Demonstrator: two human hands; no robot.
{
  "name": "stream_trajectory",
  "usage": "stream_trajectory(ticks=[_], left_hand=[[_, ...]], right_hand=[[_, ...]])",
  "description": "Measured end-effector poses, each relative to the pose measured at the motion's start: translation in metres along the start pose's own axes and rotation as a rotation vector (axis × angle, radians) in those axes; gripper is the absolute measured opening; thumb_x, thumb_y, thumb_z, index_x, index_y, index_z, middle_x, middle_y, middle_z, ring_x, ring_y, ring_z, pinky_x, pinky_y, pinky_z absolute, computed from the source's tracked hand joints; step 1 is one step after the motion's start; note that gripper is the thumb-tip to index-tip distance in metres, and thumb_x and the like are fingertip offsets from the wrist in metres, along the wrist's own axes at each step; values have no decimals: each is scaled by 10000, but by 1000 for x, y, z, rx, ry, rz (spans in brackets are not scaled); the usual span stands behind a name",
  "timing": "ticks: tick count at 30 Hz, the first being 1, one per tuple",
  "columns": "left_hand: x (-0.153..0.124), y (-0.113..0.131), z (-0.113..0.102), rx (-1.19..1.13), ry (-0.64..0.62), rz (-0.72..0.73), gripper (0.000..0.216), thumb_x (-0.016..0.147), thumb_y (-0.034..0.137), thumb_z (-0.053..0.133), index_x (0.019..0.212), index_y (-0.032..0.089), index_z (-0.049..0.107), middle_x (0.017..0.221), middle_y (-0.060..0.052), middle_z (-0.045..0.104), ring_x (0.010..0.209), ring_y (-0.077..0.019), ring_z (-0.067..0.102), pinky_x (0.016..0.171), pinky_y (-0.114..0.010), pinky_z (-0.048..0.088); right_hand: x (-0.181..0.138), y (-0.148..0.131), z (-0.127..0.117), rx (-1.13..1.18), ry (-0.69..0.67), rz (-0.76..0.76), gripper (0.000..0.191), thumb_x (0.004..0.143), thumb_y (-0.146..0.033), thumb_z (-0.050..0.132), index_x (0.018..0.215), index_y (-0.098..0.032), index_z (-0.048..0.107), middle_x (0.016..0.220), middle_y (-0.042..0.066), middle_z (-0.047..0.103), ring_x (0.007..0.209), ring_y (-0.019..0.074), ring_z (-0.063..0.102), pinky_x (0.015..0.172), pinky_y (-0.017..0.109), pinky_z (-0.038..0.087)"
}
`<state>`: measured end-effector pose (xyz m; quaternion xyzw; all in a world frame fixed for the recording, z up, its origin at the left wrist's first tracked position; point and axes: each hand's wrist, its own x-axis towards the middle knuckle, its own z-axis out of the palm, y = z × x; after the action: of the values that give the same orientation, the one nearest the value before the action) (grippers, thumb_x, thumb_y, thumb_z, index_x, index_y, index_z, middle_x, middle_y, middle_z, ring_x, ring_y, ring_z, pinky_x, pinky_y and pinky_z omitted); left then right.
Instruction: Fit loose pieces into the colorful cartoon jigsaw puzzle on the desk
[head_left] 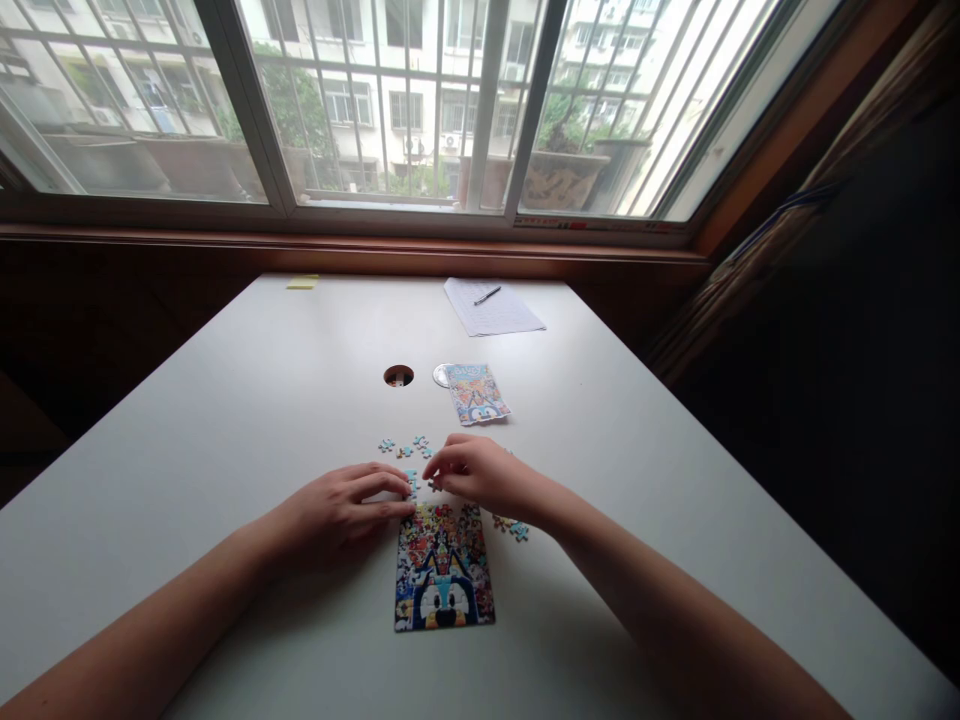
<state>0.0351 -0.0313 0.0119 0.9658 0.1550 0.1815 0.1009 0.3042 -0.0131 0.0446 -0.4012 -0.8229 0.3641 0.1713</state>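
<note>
A partly assembled jigsaw puzzle (pixel 445 570) lies on the white table, its lower part showing a blue cartoon dog's face. My left hand (pixel 356 502) rests flat at the puzzle's upper left corner, fingers stretched out beside a short joined strip of light blue pieces (pixel 410 484). Just above the puzzle's top edge, my right hand (pixel 476 470) is closed in a pinch on a small puzzle piece (pixel 435 485), partly hidden by the fingers. Several loose pieces (pixel 405 452) lie beyond my hands, and more loose pieces (pixel 514 528) sit under my right wrist.
Farther back is a picture card (pixel 478 393) with matching artwork, overlapping a round silvery disc (pixel 441 376). Left of it is a cable hole (pixel 398 376). Paper sheets (pixel 495 312) with a pen (pixel 487 296) and yellow sticky notes (pixel 303 283) lie near the window.
</note>
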Motion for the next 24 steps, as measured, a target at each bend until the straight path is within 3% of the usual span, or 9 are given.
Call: stream_trajectory(ticks=[10,24], left_hand=[[-1,-2,1,8,-11,10,429,965,119,525,1379,224,553,1284,-116,627,1250,-236,564,1048,-401,544],[0,-2,0,-4,6,16,410,967,130,515,1365,218,561,1265,-127,634,1236,-243,574,1028,-410,561]], right_hand=[[6,-1,19,141,31,154,138,799,-180,669,892,-192,770,819,17,736,758,142,659,663,234,473],[6,1,21,89,17,148,131,793,-198,654,853,-201,770,848,19,764,778,157,677,679,250,477]])
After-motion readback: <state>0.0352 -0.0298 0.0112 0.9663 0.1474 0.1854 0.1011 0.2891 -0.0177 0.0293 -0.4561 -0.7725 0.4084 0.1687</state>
